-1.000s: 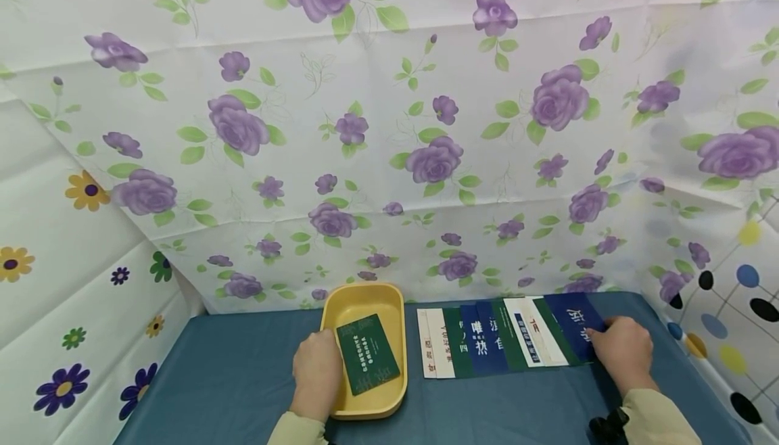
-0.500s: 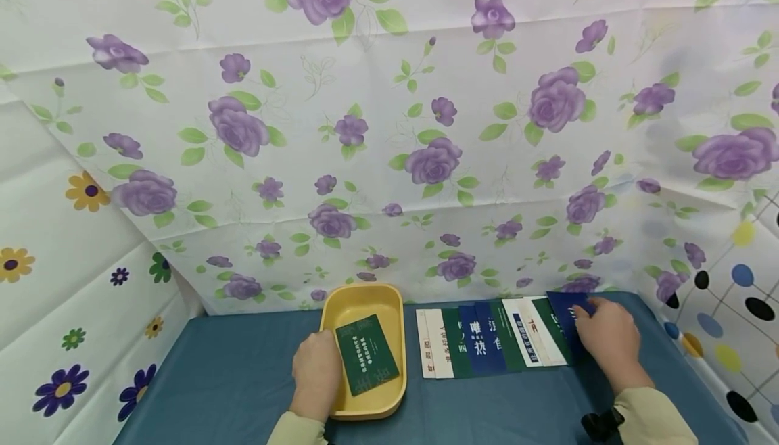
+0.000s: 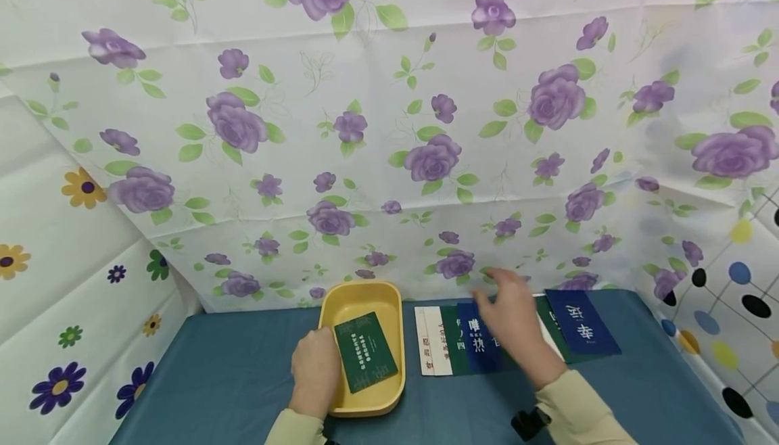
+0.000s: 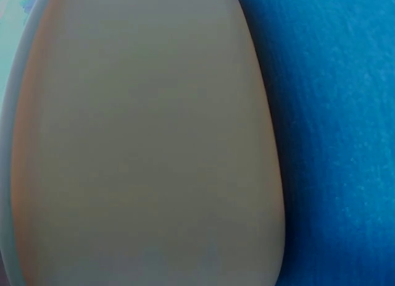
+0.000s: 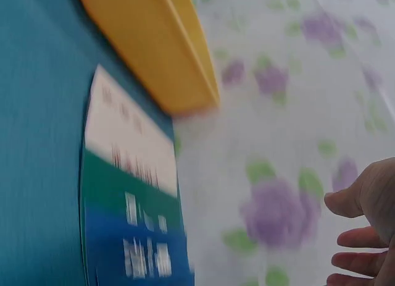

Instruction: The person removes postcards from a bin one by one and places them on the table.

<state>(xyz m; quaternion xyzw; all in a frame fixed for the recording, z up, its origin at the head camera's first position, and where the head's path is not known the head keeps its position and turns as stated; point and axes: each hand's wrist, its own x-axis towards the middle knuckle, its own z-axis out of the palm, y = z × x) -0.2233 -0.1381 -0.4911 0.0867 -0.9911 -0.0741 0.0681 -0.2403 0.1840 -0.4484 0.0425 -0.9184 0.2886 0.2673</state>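
Note:
My left hand (image 3: 315, 372) grips the left rim of a yellow plastic tray (image 3: 359, 296). Lying inside that tray is one green card (image 3: 365, 352) with white writing. To the tray's right a row of overlapping white, green and blue cards (image 3: 432, 341) lies on the table, ending in a tilted blue card (image 3: 582, 321). My right hand (image 3: 514, 323) passes above the row's middle with nothing in it and hides part of several cards. Its fingers (image 5: 361, 238) are spread apart in the right wrist view. A blurred pale surface fills most of the left wrist view.
A blue cloth (image 3: 243, 370) covers the table. Behind it rises a white sheet with purple roses (image 3: 432, 157). Flower-patterned (image 3: 63, 384) and dotted (image 3: 730, 364) sheets stand along the left and right sides.
The blue card at the row's right end now lies uncovered, since my right hand let it go and moved left over the row. My left hand stays on the tray.

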